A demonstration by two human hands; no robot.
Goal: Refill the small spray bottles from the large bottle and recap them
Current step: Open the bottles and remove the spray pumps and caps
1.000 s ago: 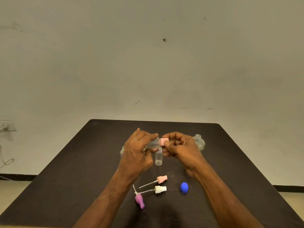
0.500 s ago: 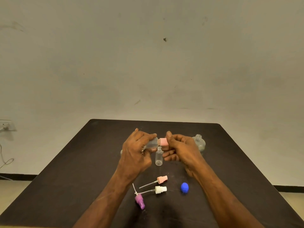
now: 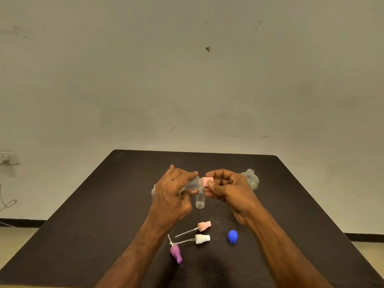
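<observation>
A plain, scuffed off-white wall [image 3: 187, 80] stands behind a dark table [image 3: 93, 204], with a wall socket [image 3: 6, 157] and a loose cable [image 3: 7, 204] off the table's left edge.

Toward the middle of the table, nearer its far edge than its near one, the left hand [image 3: 172, 196] is raised above the surface. Its fingers curl round a small clear spray bottle [image 3: 192, 182], held roughly on its side with its neck pointing right. Just behind this hand, part of another clear bottle [image 3: 154, 189] shows on the table; most of it is hidden, so its kind is hard to tell.

A pink spray cap [image 3: 207, 181] sits at the neck of the held bottle. The right hand [image 3: 228, 191] pinches that cap between thumb and fingertips, the other fingers curled in. Whether the cap is fully seated cannot be told.

Below the meeting hands, a small uncapped clear bottle [image 3: 200, 199] stands upright on the table.

Nearer the near edge lie three loose spray heads with dip tubes: a purple one [image 3: 176, 253], leftmost and closest to the near edge, a white one [image 3: 202, 239] and a pink one [image 3: 204, 225] just beyond it. To their right, well apart, sits a blue cap [image 3: 232, 236].

Behind the right hand, toward the far right corner, the large round clear bottle [image 3: 252, 179] stands upright and uncapped.
</observation>
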